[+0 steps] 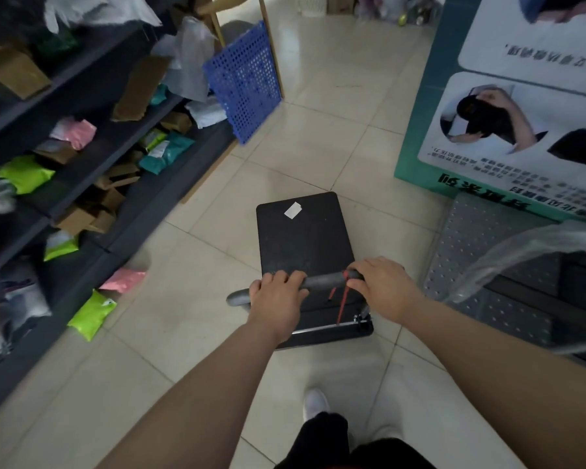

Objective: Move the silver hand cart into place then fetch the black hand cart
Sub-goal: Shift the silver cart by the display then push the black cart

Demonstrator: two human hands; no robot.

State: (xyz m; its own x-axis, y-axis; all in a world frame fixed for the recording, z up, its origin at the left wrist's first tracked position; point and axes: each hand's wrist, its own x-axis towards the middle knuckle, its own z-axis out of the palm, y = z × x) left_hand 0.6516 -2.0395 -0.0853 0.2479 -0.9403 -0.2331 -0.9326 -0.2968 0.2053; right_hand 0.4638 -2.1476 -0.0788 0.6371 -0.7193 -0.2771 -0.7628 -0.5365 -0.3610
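The black hand cart (303,236) stands on the tiled floor in front of me, its flat deck bare except for a small white label. Both my hands grip its grey padded handle bar (322,281). My left hand (278,294) holds the left part of the bar. My right hand (381,282) holds the right part, beside a red cord tied to the bar. The silver hand cart (471,252), a perforated metal platform, lies at the right under a large box and a sheet of clear plastic.
Dark shelves (92,170) full of parcels line the left side. A blue perforated plastic panel (244,86) leans at the shelf's far end. A big teal and white printed carton (508,106) stands at the right. Tiled floor runs ahead between them.
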